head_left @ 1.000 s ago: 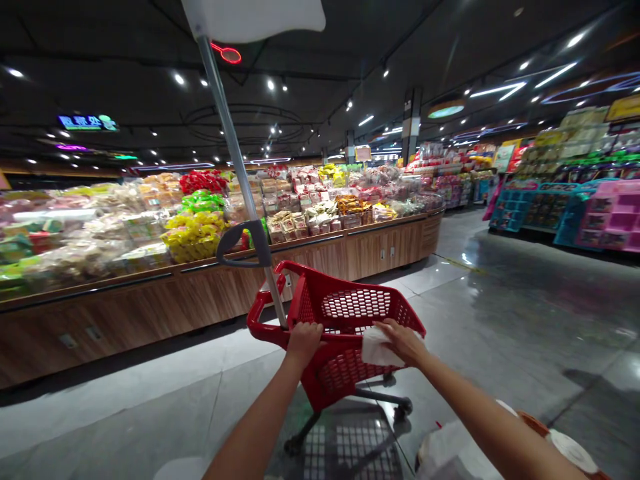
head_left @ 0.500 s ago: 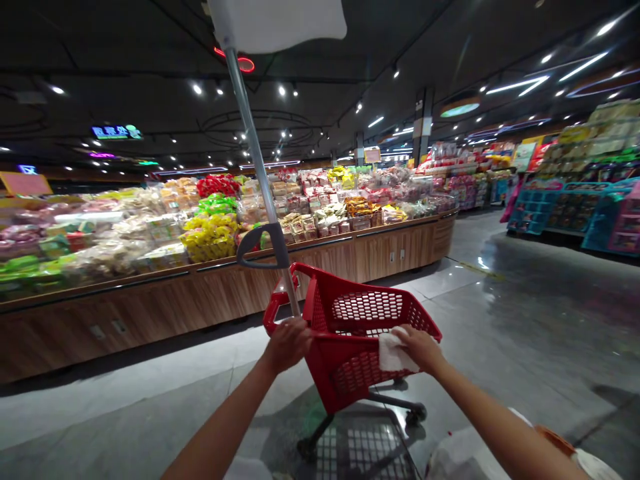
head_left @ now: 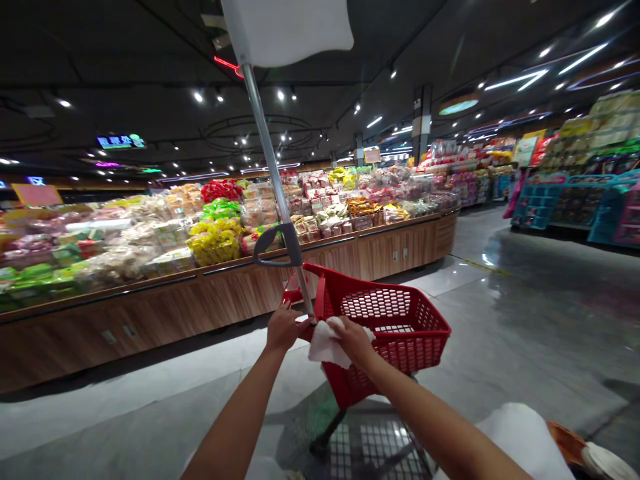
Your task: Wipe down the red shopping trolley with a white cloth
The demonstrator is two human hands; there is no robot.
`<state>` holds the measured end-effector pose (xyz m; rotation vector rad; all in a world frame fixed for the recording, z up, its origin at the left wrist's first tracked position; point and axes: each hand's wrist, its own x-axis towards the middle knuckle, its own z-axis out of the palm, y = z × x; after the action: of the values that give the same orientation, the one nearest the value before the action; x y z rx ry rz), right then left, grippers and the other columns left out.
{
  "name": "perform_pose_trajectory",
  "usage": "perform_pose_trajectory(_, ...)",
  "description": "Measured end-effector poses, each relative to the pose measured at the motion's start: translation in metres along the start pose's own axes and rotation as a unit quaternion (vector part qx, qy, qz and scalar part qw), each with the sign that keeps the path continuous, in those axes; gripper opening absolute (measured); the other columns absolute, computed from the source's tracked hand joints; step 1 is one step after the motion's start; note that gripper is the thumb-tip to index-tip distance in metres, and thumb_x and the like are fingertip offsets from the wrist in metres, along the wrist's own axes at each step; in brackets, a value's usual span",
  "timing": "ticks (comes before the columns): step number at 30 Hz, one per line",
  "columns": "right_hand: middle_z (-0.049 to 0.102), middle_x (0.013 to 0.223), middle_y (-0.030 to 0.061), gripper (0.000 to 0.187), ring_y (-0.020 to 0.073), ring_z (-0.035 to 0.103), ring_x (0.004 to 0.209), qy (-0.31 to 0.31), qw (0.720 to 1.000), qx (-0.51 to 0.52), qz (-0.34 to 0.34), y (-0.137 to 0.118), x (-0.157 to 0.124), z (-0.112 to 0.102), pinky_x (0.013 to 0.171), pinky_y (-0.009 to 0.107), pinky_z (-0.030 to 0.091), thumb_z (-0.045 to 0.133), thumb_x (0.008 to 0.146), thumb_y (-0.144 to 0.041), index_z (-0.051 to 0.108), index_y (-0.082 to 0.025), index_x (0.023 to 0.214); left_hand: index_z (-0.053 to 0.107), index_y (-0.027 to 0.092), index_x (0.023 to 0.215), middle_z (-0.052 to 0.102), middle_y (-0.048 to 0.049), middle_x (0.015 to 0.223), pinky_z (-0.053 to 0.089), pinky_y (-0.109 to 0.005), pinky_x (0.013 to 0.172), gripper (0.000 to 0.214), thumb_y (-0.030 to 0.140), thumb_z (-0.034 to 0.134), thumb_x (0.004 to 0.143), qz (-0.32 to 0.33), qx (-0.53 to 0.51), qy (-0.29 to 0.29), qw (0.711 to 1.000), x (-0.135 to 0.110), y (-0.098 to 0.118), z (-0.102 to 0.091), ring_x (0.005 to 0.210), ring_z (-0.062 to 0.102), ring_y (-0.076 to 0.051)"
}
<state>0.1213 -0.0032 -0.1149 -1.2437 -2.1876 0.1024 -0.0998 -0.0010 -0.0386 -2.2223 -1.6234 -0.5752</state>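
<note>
Pressing a crumpled white tissue [head_left: 324,345] onto the top rim of a red plastic shopping cart [head_left: 400,353], the right hand [head_left: 356,339] curls its fingers down over the sheet, holding it flat, while the left hand [head_left: 283,329] wraps the rim's near corner beside the metal pole [head_left: 274,160], steadying the cart.

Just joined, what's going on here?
A person is standing in a supermarket aisle at a red plastic shopping cart, seen from their head camera. Their left hand grips the cart's rim beside its metal pole. Their right hand presses a white tissue onto the rim. Behind the cart, a wooden-sided display counter is piled with packaged snacks.
</note>
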Motion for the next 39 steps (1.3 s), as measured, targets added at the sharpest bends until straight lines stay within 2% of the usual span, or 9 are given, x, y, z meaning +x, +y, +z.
perform_pose_trajectory(4, 0.063, 0.113, 0.0072, 0.040, 0.0194, 0.060, 0.093, -0.037, 0.994, -0.092, 0.036, 0.083, -0.044, -0.021, 0.079, 0.027, 0.042, 0.050, 0.086, -0.013, 0.060, -0.027, 0.123, 0.077, 0.024, 0.094, 0.076, -0.0088, 0.097, 0.045, -0.042, 0.100, 0.035, 0.052, 0.058, 0.086, -0.009, -0.009, 0.017, 1.000, -0.002, 0.001, 0.001, 0.118, 0.058, -0.031)
perform_pose_trajectory(7, 0.063, 0.114, 0.0088, 0.037, 0.0210, 0.061, 0.095, -0.046, 0.992, -0.104, 0.046, 0.109, -0.054, -0.033, 0.082, 0.030, 0.043, 0.051, 0.087, -0.014, 0.060, -0.025, 0.122, 0.077, 0.024, 0.092, 0.076, -0.0076, 0.097, 0.045, -0.042, 0.101, 0.035, 0.053, 0.058, 0.086, -0.022, -0.016, 0.031, 0.999, 0.001, 0.009, 0.006, 0.117, 0.059, -0.030)
perform_pose_trajectory(12, 0.060, 0.123, 0.0069, 0.043, 0.0202, 0.059, 0.105, 0.010, 1.000, -0.009, -0.017, 0.043, -0.013, -0.019, 0.089, 0.030, 0.045, 0.054, 0.088, -0.017, 0.054, -0.027, 0.129, 0.077, 0.023, 0.091, 0.076, -0.0080, 0.095, 0.042, -0.042, 0.102, 0.042, 0.058, 0.053, 0.087, -0.039, 0.001, 0.034, 0.999, 0.010, 0.038, 0.017, 0.115, 0.060, -0.030)
perform_pose_trajectory(15, 0.055, 0.131, 0.0110, 0.046, 0.0230, 0.056, 0.114, 0.085, 0.996, -0.004, 0.006, 0.012, 0.004, -0.007, 0.095, 0.035, 0.045, 0.056, 0.086, -0.016, 0.053, -0.024, 0.131, 0.077, 0.017, 0.093, 0.075, -0.0132, 0.099, 0.041, -0.042, 0.103, 0.050, 0.061, 0.053, 0.085, -0.077, -0.004, 0.016, 0.997, 0.017, 0.058, 0.017, 0.120, 0.056, -0.033)
perform_pose_trajectory(25, 0.058, 0.131, 0.0070, 0.044, 0.0244, 0.051, 0.124, 0.168, 0.982, 0.040, 0.071, 0.049, -0.025, -0.023, 0.102, 0.042, 0.044, 0.040, 0.090, -0.018, 0.056, -0.026, 0.130, 0.068, 0.007, 0.109, 0.068, -0.0218, 0.110, 0.041, -0.047, 0.103, 0.062, 0.061, 0.047, 0.088, -0.152, -0.020, 0.033, 0.988, 0.036, 0.126, 0.024, 0.120, 0.054, -0.037)
perform_pose_trajectory(28, 0.054, 0.136, 0.0074, 0.044, 0.0251, 0.048, 0.127, 0.204, 0.972, 0.054, 0.104, 0.043, -0.035, -0.022, 0.102, 0.043, 0.044, 0.036, 0.093, -0.021, 0.054, -0.028, 0.133, 0.059, 0.003, 0.124, 0.060, -0.0257, 0.127, 0.039, -0.052, 0.105, 0.058, 0.050, 0.043, 0.094, -0.160, -0.044, 0.037, 0.985, 0.039, 0.155, 0.028, 0.127, 0.048, -0.039)
perform_pose_trajectory(32, 0.045, 0.144, 0.0087, 0.044, 0.0253, 0.046, 0.131, 0.237, 0.967, 0.076, 0.060, 0.045, -0.055, -0.038, 0.104, 0.042, 0.044, 0.035, 0.094, -0.023, 0.053, -0.027, 0.134, 0.048, 0.005, 0.136, 0.052, -0.0250, 0.137, 0.039, -0.052, 0.106, 0.049, 0.034, 0.039, 0.097, -0.123, -0.099, 0.025, 0.987, 0.024, 0.190, 0.024, 0.132, 0.044, -0.037)
perform_pose_trajectory(35, 0.049, 0.141, 0.0085, 0.044, 0.0257, 0.048, 0.129, 0.243, 0.964, 0.084, 0.062, 0.053, -0.066, -0.069, 0.105, 0.042, 0.043, 0.038, 0.092, -0.024, 0.054, -0.028, 0.133, 0.042, 0.016, 0.141, 0.051, -0.0159, 0.141, 0.045, -0.044, 0.104, 0.046, 0.031, 0.036, 0.098, -0.029, -0.160, 0.042, 0.986, 0.014, 0.189, 0.018, 0.129, 0.050, -0.028)
perform_pose_trajectory(39, 0.053, 0.136, 0.0093, 0.043, 0.0261, 0.050, 0.125, 0.261, 0.960, 0.076, 0.067, 0.054, -0.073, -0.110, 0.104, 0.041, 0.043, 0.037, 0.094, -0.028, 0.054, -0.027, 0.134, 0.049, 0.018, 0.136, 0.054, -0.0123, 0.139, 0.044, -0.043, 0.107, 0.042, 0.024, 0.032, 0.098, 0.005, -0.175, 0.070, 0.982, 0.038, 0.136, 0.009, 0.131, 0.049, -0.024)
